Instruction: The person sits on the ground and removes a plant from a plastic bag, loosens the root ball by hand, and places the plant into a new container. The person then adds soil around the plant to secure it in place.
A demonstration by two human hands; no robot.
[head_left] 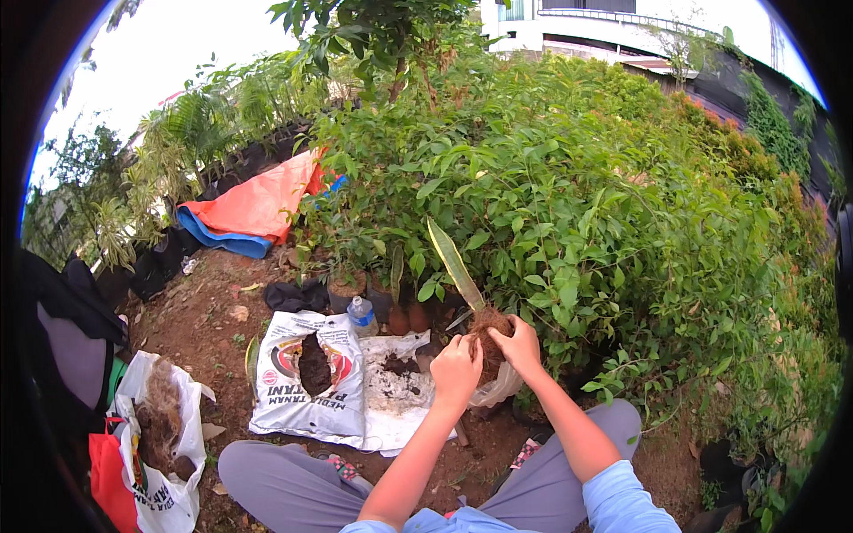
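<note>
In front of me I hold a snake plant, its single upright leaf (454, 265) green with yellow edges. Brown coconut fibre (491, 323) is wrapped around its base. My left hand (457, 366) presses the fibre from the left, fingers closed. On the other side my right hand (519, 345) grips the same fibre. Just below the hands, a translucent plastic bag (499, 387) is partly hidden. A white sack of dark soil (311, 417), torn open on top, lies to the left. Beside it a soil-stained white sheet (384, 419) covers the ground.
A water bottle (361, 313) stands behind the soil sack. At far left are a white sack of loose fibre (191, 391) and a red bag (108, 484). An orange and blue tarp (253, 200) lies farther back. Dense leafy shrubs (569, 213) crowd the right side.
</note>
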